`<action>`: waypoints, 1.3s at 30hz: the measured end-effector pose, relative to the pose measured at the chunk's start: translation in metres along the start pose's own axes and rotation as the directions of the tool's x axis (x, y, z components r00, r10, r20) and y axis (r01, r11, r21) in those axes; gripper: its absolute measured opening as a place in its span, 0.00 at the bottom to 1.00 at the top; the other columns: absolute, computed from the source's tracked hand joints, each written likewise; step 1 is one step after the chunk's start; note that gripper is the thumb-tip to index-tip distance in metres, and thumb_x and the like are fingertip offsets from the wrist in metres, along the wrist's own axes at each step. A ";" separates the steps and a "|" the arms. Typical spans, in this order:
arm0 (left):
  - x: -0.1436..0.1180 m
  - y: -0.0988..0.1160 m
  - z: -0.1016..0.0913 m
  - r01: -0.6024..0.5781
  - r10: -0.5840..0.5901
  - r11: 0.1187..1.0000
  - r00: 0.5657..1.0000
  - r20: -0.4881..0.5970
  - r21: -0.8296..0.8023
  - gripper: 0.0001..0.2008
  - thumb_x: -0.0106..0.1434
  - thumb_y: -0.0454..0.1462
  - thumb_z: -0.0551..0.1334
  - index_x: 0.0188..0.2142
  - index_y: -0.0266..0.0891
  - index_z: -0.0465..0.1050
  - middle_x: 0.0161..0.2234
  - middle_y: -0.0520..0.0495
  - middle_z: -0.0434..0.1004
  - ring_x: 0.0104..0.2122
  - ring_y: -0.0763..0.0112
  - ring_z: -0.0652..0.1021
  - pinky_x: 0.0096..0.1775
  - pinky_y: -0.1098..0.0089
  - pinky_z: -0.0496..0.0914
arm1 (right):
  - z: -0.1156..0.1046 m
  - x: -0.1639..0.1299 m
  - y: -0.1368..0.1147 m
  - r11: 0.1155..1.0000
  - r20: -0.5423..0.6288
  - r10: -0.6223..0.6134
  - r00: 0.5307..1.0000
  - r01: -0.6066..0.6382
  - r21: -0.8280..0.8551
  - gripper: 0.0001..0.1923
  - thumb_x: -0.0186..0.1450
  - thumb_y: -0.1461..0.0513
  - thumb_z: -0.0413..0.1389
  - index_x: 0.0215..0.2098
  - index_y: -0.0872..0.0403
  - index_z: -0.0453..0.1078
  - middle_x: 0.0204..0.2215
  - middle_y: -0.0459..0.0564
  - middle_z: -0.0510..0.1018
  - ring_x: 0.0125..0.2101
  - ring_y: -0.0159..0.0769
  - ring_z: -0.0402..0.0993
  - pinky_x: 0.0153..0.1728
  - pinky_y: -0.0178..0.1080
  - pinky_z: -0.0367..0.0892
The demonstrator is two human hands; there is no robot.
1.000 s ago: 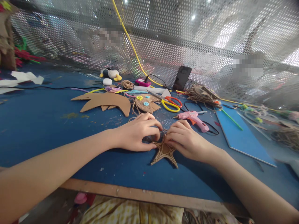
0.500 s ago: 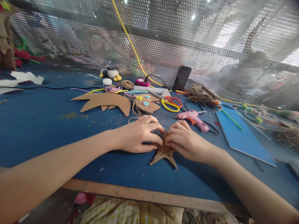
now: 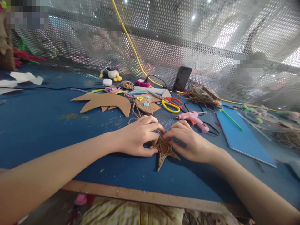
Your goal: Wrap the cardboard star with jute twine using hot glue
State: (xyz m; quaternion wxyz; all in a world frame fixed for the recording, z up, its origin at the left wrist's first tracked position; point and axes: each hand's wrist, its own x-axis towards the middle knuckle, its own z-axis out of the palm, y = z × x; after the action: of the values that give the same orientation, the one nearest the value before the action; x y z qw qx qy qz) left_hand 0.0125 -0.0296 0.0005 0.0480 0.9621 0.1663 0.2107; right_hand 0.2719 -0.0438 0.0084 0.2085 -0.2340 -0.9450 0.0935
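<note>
A small cardboard star (image 3: pixel 164 148), edged with brown twine, lies on the blue table between my hands. My left hand (image 3: pixel 142 136) grips its left and upper side, fingers curled over the points. From the right, my right hand (image 3: pixel 186 139) pinches the star's upper right edge. The fingers cover the star's upper points, while two lower points stay visible. Beyond my hands lie a twine-covered piece (image 3: pixel 144 104) with small blue and yellow shapes, scissors with red and yellow handles (image 3: pixel 172 104), and a pink glue gun (image 3: pixel 193 120).
Curved cardboard cutouts (image 3: pixel 105 102) lie at the left behind my arm. A phone (image 3: pixel 182 78) leans against the perforated metal screen (image 3: pixel 159 40). Twine bundles (image 3: pixel 203 96) and a blue board (image 3: pixel 245 137) are on the right. The table's wooden edge (image 3: pixel 131 192) runs close to me.
The star has turned on the table, its lower points swinging round to the right. My right-hand fingers have shifted slightly along its edge; the left-hand fingers have spread a little.
</note>
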 end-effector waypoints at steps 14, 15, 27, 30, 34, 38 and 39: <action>-0.004 -0.008 -0.005 0.101 -0.102 0.995 0.983 0.153 0.016 0.17 0.62 0.34 0.62 0.50 0.46 0.76 0.66 0.45 0.64 0.61 0.45 0.64 0.58 0.47 0.65 | 0.008 -0.001 0.007 0.986 -0.086 -0.163 0.983 0.160 -0.037 0.14 0.70 0.70 0.55 0.52 0.54 0.69 0.42 0.50 0.81 0.44 0.35 0.74 0.53 0.46 0.68; -0.004 -0.008 -0.004 0.100 -0.101 0.995 0.986 0.136 0.013 0.15 0.62 0.35 0.63 0.49 0.45 0.76 0.65 0.45 0.66 0.60 0.46 0.65 0.58 0.47 0.65 | 0.008 -0.001 0.007 0.988 -0.087 -0.154 0.984 0.152 -0.025 0.13 0.71 0.70 0.54 0.53 0.55 0.69 0.43 0.51 0.80 0.45 0.36 0.74 0.52 0.45 0.69; -0.002 -0.006 -0.006 0.087 -0.089 0.995 0.993 0.072 0.039 0.05 0.61 0.39 0.65 0.34 0.39 0.75 0.59 0.42 0.71 0.58 0.47 0.66 0.59 0.49 0.62 | 0.008 -0.003 0.006 0.994 -0.077 -0.085 0.993 0.090 0.056 0.19 0.70 0.72 0.50 0.58 0.55 0.67 0.51 0.56 0.76 0.52 0.36 0.74 0.53 0.40 0.73; -0.002 -0.005 -0.008 0.125 -0.122 0.992 0.987 0.102 -0.027 0.07 0.62 0.38 0.62 0.39 0.40 0.76 0.60 0.42 0.69 0.59 0.46 0.65 0.59 0.46 0.62 | 0.009 -0.003 0.009 0.994 -0.097 -0.104 0.990 0.106 0.018 0.20 0.71 0.73 0.49 0.58 0.54 0.67 0.50 0.55 0.76 0.52 0.35 0.73 0.54 0.41 0.72; 0.000 -0.003 -0.005 0.196 -0.193 0.979 0.979 0.061 -0.053 0.11 0.68 0.39 0.58 0.44 0.42 0.78 0.60 0.43 0.70 0.58 0.48 0.64 0.59 0.46 0.63 | 0.007 -0.001 0.007 0.985 -0.149 -0.166 0.975 0.155 -0.079 0.15 0.71 0.72 0.52 0.52 0.54 0.70 0.44 0.53 0.79 0.49 0.38 0.73 0.52 0.45 0.71; 0.003 -0.003 0.001 0.275 -0.276 0.961 0.961 -0.028 -0.022 0.12 0.69 0.37 0.57 0.42 0.43 0.81 0.58 0.44 0.72 0.58 0.50 0.64 0.60 0.48 0.62 | 0.006 0.000 0.004 0.978 -0.179 -0.186 0.966 0.165 -0.127 0.13 0.70 0.71 0.54 0.51 0.54 0.71 0.41 0.51 0.80 0.43 0.37 0.74 0.46 0.44 0.71; 0.004 -0.004 0.001 0.298 -0.299 0.954 0.953 -0.044 -0.038 0.12 0.69 0.37 0.58 0.41 0.43 0.82 0.57 0.44 0.73 0.57 0.51 0.64 0.61 0.48 0.61 | 0.007 0.000 0.004 0.979 -0.179 -0.188 0.966 0.171 -0.108 0.13 0.70 0.71 0.54 0.51 0.54 0.71 0.41 0.52 0.80 0.42 0.37 0.74 0.45 0.44 0.71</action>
State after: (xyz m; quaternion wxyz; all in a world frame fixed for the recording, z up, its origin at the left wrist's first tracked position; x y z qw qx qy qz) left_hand 0.0153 -0.0248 0.0004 0.0899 0.9197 0.3075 0.2271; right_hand 0.2704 -0.0407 0.0012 0.2937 -0.1646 -0.9416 0.0080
